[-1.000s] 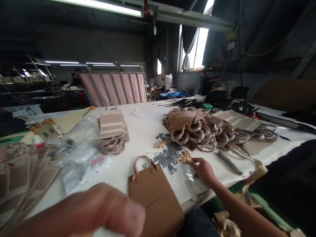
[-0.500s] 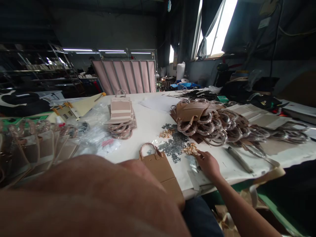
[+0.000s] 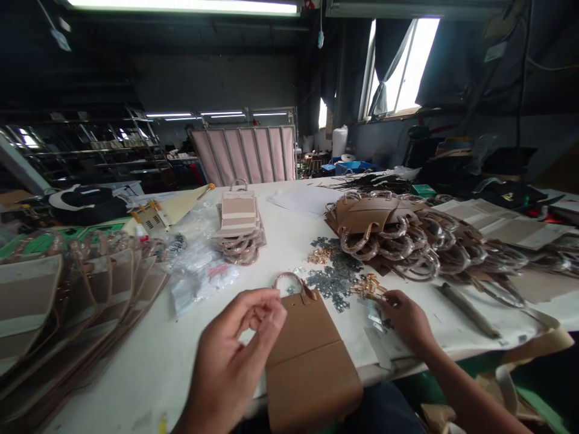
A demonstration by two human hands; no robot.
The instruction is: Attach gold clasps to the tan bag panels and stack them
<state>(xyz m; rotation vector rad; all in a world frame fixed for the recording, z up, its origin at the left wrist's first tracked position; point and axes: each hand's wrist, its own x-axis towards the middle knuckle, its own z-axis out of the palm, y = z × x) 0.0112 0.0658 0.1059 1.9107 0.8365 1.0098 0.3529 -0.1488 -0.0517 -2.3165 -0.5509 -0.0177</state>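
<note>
My left hand (image 3: 235, 355) is raised at the left edge of a brown bag panel (image 3: 310, 334), thumb and fingers pinched together. Anything between those fingertips is too small to make out. The panel lies at the table's front edge, its wrapped handle (image 3: 289, 276) pointing away from me. My right hand (image 3: 409, 319) has its fingertips closed at the right side of a small pile of gold metal pieces (image 3: 368, 286); whether a piece is in them is hidden. Grey metal plates (image 3: 332, 278) lie scattered beside that pile, and a second gold heap (image 3: 322, 255) sits behind.
Stacked brown bag panels with wrapped handles (image 3: 380, 220) fill the right side. A smaller beige stack (image 3: 239, 216) stands at the back centre. Bag pieces (image 3: 97, 289) lean in a row at left, near clear plastic bags (image 3: 203, 277). A dark grey rod (image 3: 470, 310) lies at right.
My left hand has moved from close before the camera down beside the panel, uncovering more of it. My right hand stays at the gold pieces. The view has tilted up and turned left.
</note>
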